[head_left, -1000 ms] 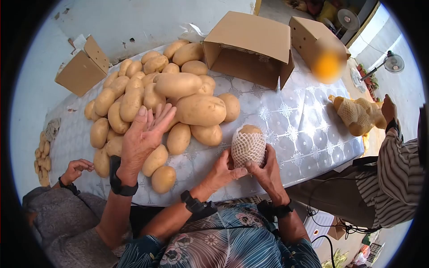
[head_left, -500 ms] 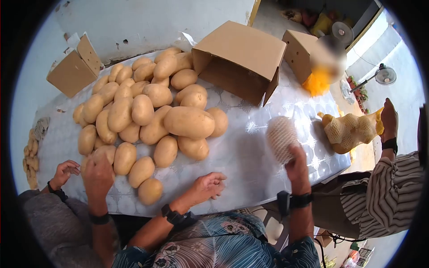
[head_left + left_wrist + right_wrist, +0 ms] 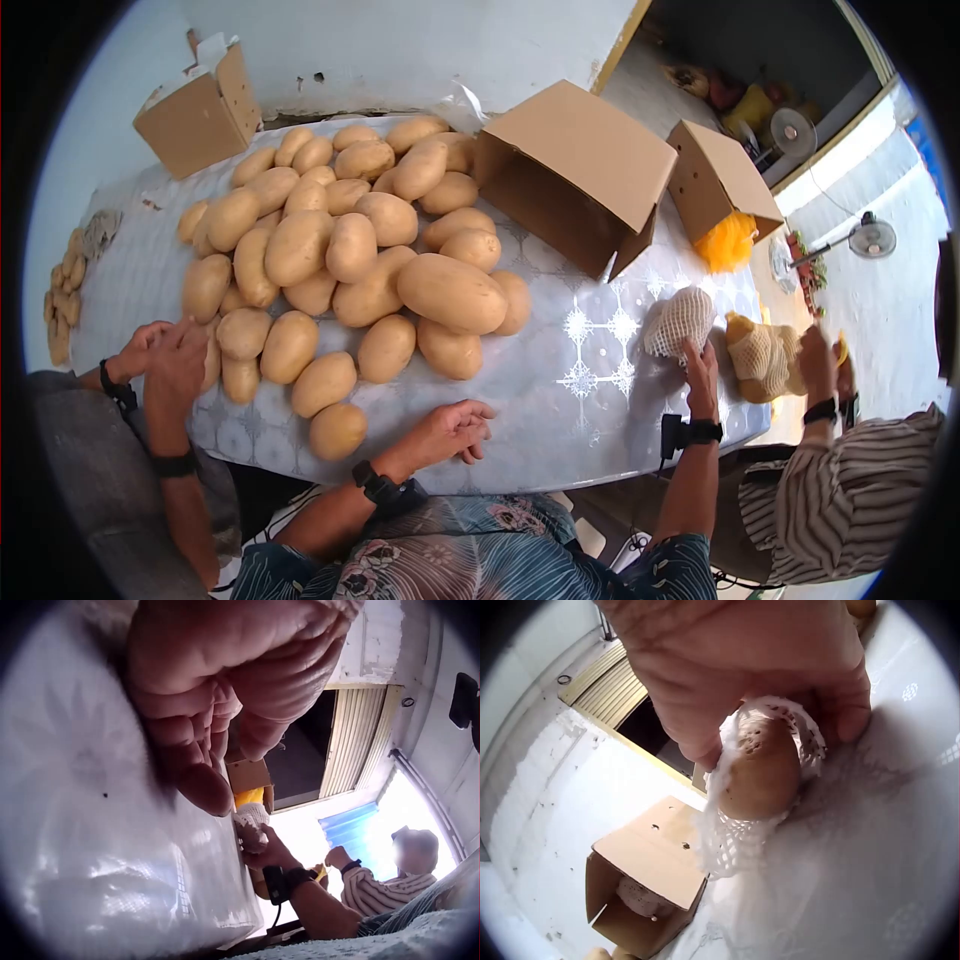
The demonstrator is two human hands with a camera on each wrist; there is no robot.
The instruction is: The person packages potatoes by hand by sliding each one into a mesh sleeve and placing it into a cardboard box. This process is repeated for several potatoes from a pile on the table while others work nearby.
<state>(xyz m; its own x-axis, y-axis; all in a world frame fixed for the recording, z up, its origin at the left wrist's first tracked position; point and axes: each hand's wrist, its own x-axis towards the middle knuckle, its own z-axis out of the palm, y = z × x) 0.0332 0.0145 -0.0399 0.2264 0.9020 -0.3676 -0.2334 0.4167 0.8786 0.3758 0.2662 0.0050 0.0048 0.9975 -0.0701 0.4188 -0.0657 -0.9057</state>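
My right hand (image 3: 702, 385) grips a potato (image 3: 761, 776) wrapped in a white foam net (image 3: 731, 844), low over the right part of the table. The right wrist view shows the potato's bare end through the net's opening, with fingers and thumb round its sides. Near the table's front edge my left hand (image 3: 445, 435) holds nothing, its fingers loosely bent. Beyond it lies a large pile of bare potatoes (image 3: 300, 245). Just right of my right hand is a net bag of foam-wrapped potatoes (image 3: 762, 355), at another person's hands (image 3: 820, 365).
A large cardboard box (image 3: 580, 150) lies on its side at the back, opening toward me. Beside it, a smaller box (image 3: 715, 180) has orange netting (image 3: 727, 243) at its mouth. Another box (image 3: 200, 115) stands back left. A person's hands (image 3: 170, 365) are at the left edge.
My right hand has carried the wrapped potato from front middle to the right, while my left hand let go of it. The left person's hand has drawn back from the pile.
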